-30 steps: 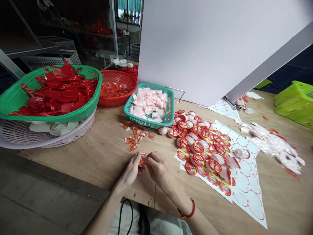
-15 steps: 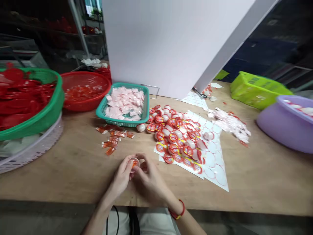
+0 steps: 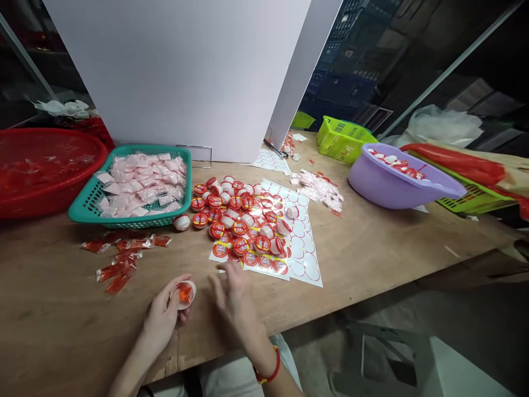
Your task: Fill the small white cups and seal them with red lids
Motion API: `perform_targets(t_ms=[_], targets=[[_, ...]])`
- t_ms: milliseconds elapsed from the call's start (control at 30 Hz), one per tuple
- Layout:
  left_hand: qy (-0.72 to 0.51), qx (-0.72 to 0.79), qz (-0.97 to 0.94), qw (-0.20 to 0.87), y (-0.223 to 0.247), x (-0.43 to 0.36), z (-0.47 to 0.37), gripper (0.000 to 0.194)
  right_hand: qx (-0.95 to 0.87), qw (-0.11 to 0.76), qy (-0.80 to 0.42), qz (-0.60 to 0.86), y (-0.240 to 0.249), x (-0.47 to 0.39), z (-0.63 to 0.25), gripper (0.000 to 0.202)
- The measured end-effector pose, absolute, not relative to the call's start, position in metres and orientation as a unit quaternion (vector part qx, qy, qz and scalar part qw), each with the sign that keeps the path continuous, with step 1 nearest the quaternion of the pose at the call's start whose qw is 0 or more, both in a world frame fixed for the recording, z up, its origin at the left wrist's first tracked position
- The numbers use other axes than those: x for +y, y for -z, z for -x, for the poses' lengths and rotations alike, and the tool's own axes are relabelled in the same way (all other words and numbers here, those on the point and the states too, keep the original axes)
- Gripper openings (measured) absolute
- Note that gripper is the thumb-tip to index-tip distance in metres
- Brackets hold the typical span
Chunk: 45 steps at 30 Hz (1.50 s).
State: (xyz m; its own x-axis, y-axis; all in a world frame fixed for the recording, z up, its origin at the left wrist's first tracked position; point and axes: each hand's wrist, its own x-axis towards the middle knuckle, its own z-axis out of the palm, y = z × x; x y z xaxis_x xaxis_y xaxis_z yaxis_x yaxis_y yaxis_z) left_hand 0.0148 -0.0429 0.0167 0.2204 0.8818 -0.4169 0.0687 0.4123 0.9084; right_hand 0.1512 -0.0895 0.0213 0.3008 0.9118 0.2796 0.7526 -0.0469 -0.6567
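My left hand [image 3: 164, 310] is closed round a small white cup [image 3: 191, 300] whose mouth faces up, with an orange-red packet [image 3: 184, 292] inside. My right hand [image 3: 233, 292] is off the cup, fingers apart and slightly blurred, over the near edge of the sticker sheets. Nothing shows between its fingers. Several lidded cups [image 3: 240, 227] with red round labels lie heaped on the white sticker sheet [image 3: 308, 259] just beyond it. Left of the heap, several orange-red packets [image 3: 119, 267] lie loose on the wooden table [image 3: 355, 264].
A teal basket [image 3: 136, 220] of pale pink packets stands beside a red colander [image 3: 49, 205]. Behind them rises a large white panel [image 3: 182, 71]. To the right are a pile of white scraps [image 3: 320, 190], a purple basin [image 3: 388, 190] and a lime basket [image 3: 341, 143]. A grey stool [image 3: 446, 358] stands below the table edge.
The view has swung right. My right hand has left the cup and moved right towards the sticker sheets, its fingers opening. My left hand still holds the cup.
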Motion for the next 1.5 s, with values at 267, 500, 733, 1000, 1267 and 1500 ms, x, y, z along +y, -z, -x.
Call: perform_targets(t_ms=[267,500,733,1000,1267,1500], targets=[[-0.310,0.532,-0.437,0.655,-0.013,-0.045,-0.035,0.043,-0.554,0.303,0.014,0.776,0.002,-0.085,-0.181,0.009],[-0.311,0.545,-0.468,0.622,-0.012,-0.046,-0.039,0.031,-0.618,0.508,-0.161,0.579,-0.006,-0.107,-0.150,0.016],[-0.299,0.394,-0.339,0.800,-0.036,-0.055,-0.030,0.047,-0.621,0.519,-0.136,0.571,0.003,-0.108,-0.144,0.026],[-0.354,0.373,-0.407,0.755,-0.036,-0.056,-0.024,0.057,-0.592,0.550,-0.199,0.555,-0.011,-0.111,-0.147,0.027],[-0.435,0.377,-0.483,0.660,-0.030,-0.067,-0.030,0.037,-0.577,0.563,-0.164,0.569,-0.019,-0.113,-0.140,0.026],[-0.368,0.468,-0.384,0.706,-0.027,-0.075,-0.034,0.060,-0.573,0.559,-0.076,0.594,-0.015,-0.113,-0.130,0.032]])
